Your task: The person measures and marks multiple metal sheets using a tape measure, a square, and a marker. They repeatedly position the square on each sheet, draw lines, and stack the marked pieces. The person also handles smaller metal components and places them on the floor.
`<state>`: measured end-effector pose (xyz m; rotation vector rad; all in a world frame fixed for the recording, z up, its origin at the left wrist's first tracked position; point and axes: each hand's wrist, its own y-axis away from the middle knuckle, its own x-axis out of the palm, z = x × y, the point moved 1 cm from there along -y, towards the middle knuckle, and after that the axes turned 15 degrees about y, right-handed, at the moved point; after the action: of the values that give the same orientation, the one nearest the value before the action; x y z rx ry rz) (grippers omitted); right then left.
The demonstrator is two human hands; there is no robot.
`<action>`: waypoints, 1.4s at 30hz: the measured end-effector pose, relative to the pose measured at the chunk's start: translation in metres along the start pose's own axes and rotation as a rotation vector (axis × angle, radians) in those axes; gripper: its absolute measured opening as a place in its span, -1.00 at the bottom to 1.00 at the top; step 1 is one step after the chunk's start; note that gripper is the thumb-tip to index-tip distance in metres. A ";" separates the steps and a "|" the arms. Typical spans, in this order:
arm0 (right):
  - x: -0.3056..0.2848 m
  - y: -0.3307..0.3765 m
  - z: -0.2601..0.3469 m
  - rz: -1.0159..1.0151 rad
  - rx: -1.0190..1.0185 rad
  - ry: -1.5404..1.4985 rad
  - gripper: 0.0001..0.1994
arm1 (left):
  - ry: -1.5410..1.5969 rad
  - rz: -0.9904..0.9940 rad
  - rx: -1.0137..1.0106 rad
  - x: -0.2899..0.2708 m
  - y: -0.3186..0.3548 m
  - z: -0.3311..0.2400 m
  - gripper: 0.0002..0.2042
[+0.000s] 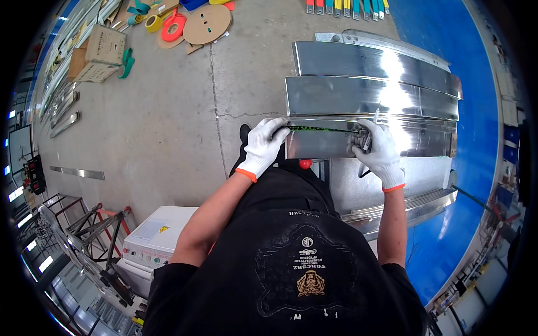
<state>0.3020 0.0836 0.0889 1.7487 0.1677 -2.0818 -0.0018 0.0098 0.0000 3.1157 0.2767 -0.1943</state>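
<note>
Both my hands wear white gloves with orange cuffs. My left hand (264, 144) pinches the end of a dark tape measure blade with green marks (319, 128) at the left edge of the nearest shiny metal bar (322, 147). The blade runs straight along the bar to my right hand (381, 150). Those fingers are closed around the tape measure's case (366, 141), which they partly hide. A thin pale pen-like stick (376, 115) rises beside the right fingers; whether they hold it I cannot tell.
More wide metal bars (347, 95) lie beyond, side by side. Thinner metal strips (409, 210) are stacked nearer me on the right. A white machine cabinet (159, 235) stands at lower left. Tape rolls (174, 25), a cardboard disc (207, 24) and a wooden box (101, 53) sit on the floor.
</note>
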 end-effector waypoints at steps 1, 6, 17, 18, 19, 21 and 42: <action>0.000 -0.001 0.002 -0.009 -0.011 0.006 -0.41 | 0.007 -0.006 0.004 0.000 0.000 0.000 -0.75; 0.009 -0.012 0.000 -0.072 -0.052 0.015 -0.46 | -0.021 -0.023 0.053 0.001 -0.006 0.001 -0.75; 0.006 -0.010 0.005 -0.077 -0.010 -0.003 -0.42 | 0.001 -0.031 0.023 0.004 0.001 0.004 -0.76; 0.007 -0.008 0.004 -0.201 -0.065 0.017 -0.50 | 0.014 -0.030 0.016 0.003 0.001 0.002 -0.77; 0.012 -0.003 0.005 -0.274 -0.047 -0.161 -0.54 | 0.018 -0.030 0.019 0.004 0.002 0.003 -0.77; 0.021 0.010 0.014 -0.415 -0.013 -0.519 -0.61 | 0.028 -0.035 0.026 0.004 0.003 0.004 -0.77; 0.076 -0.005 0.093 -0.074 0.148 -1.087 -0.88 | -0.020 -0.056 0.099 0.005 0.002 0.001 -0.78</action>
<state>0.2055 0.0374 0.0342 0.4675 -0.2493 -2.8168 0.0037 0.0086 -0.0013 3.2036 0.3658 -0.2475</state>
